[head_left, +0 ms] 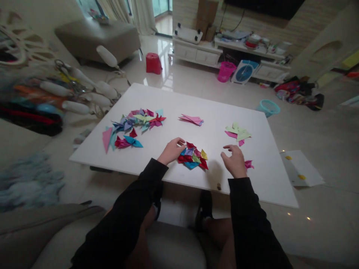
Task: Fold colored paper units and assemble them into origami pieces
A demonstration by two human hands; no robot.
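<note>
A compact cluster of folded paper pieces [192,157] in red, blue, yellow, green and lilac lies near the front edge of the white table [157,160]. At its left side is my left hand [172,150], thumb and fingers curved and apart, with nothing visible in them. To the right of the cluster, my right hand [234,161] hovers open, fingers bent and spread from the thumb. Just beyond it are pale green and pink folded papers [238,132]. A magenta folded piece [249,164] shows partly behind my right wrist.
Folded paper cranes [130,125] in many colours are heaped on the table's left. A stack of narrow pink folded papers [191,119] lies toward the middle. A chandelier-like lamp [92,89] stands beyond the left edge, and a blue basket [269,107] sits past the far right corner.
</note>
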